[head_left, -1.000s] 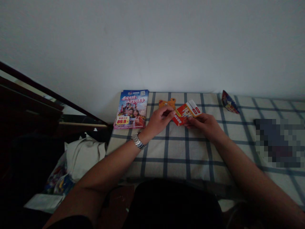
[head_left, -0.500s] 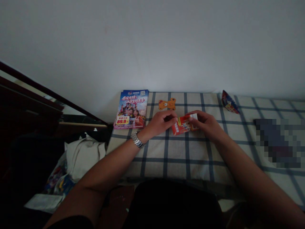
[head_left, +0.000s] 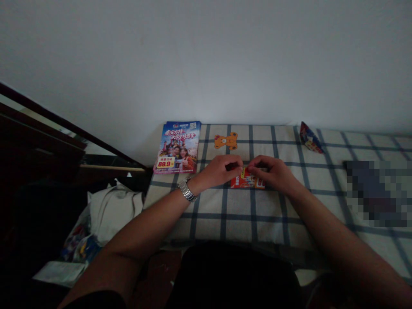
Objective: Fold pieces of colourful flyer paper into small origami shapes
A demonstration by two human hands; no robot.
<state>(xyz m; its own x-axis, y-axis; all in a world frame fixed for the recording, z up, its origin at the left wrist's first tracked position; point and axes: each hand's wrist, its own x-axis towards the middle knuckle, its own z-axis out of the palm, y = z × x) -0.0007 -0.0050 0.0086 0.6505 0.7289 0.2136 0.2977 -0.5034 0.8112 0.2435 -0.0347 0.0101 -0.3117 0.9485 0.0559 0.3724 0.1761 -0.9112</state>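
Note:
A small red folded flyer [head_left: 247,179] with printed pictures lies at the middle of the checked cloth. My left hand [head_left: 222,169] pinches its upper left edge between thumb and fingers. My right hand [head_left: 274,170] is pinched at its upper edge, the thumb and fingertips close to those of the left. Both hands cover part of the flyer's top side. Just beyond them lies a flat brown bear cutout [head_left: 225,140]. To the left is a stack of blue and pink flyers [head_left: 177,148], the top one showing 89.9.
A folded paper piece [head_left: 310,138] stands near the wall at the right. Farther right lies a blurred dark object [head_left: 373,191]. The checked cloth [head_left: 238,223] ends against a pale wall [head_left: 225,64]. Below left sit a white bag [head_left: 112,210] and a dark wooden rail [head_left: 71,126].
The flyer has turned from a tilt to lie flatter and nearer me. My right hand has moved left from its right end to its upper edge, closer to my left hand.

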